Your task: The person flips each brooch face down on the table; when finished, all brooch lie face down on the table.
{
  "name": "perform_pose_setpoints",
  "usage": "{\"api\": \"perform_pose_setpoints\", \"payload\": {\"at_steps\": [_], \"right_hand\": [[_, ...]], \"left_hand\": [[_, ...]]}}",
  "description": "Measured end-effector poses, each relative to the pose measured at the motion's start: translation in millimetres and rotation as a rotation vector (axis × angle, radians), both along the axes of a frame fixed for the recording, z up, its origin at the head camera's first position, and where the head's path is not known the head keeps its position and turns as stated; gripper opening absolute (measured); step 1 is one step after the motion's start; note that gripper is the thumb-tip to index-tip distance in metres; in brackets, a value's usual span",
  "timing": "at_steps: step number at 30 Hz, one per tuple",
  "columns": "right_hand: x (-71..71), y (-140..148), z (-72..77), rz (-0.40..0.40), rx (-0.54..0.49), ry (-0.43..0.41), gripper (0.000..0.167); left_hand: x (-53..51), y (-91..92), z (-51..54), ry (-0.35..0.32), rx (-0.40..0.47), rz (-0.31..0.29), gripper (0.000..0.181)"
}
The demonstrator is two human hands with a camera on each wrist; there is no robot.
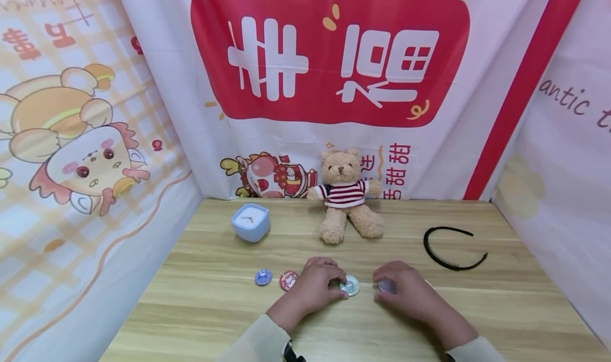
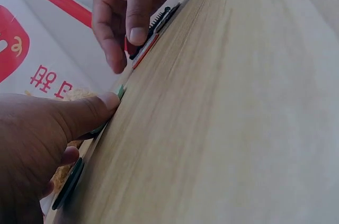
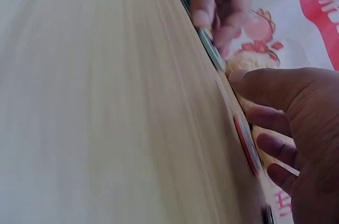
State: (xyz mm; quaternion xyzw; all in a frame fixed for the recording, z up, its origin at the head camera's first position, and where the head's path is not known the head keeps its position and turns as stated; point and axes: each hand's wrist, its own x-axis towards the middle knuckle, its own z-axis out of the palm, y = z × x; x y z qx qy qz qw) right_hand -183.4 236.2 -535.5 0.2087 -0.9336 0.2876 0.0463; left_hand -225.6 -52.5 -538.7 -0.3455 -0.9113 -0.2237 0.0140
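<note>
Blue clock (image 1: 251,225), bear (image 1: 341,184) (seated), headband (image 1: 431,251), beyond pinched green disc (image 1: 352,285)

The pale green disc (image 1: 350,285), round and thin with a printed face turned up, lies flat on the wooden table, its left edge pinched by the left hand (image 1: 319,285). Just to its right, apart from it, a greyish disc (image 1: 387,286) sits between the thumb and fingers of the right hand (image 1: 406,287) (partly covered by them, so its exact tilt is unclear).
</note>
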Motion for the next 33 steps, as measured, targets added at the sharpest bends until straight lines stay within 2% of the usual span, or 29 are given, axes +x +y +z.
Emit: {"api": "perform_pose_setpoints", "payload": {"at_steps": [5, 11, 18, 26, 33], "right_hand": [[-2.5, -18, -0.7, 0.056, -0.002, -0.037, 0.034], [-8.3, -35, -1.0, 0.1, -0.003, -0.055, 0.027], [-11.9, -43, -2.7, 0.119, 0.0, -0.008, 0.021], [-12.1, -46, -2.0, 0.139, 0.015, 0.05, 0.017], [-10.9, -47, -2.4, 0.137, 0.03, 0.057, 0.016]], "left_hand": [[-0.5, -0.8, -2.7, -0.007, -0.006, 0.002, 0.027], [0.3, -1.6, -3.5, 0.001, -0.003, -0.002, 0.026], [-1.0, -2.7, -3.0, 0.061, -0.005, -0.02, 0.026], [-2.3, -2.6, -5.5, 0.086, -0.009, -0.04, 0.026], [0.0, -3.4, -1.4, 0.119, -0.06, -0.076, 0.029]]}}
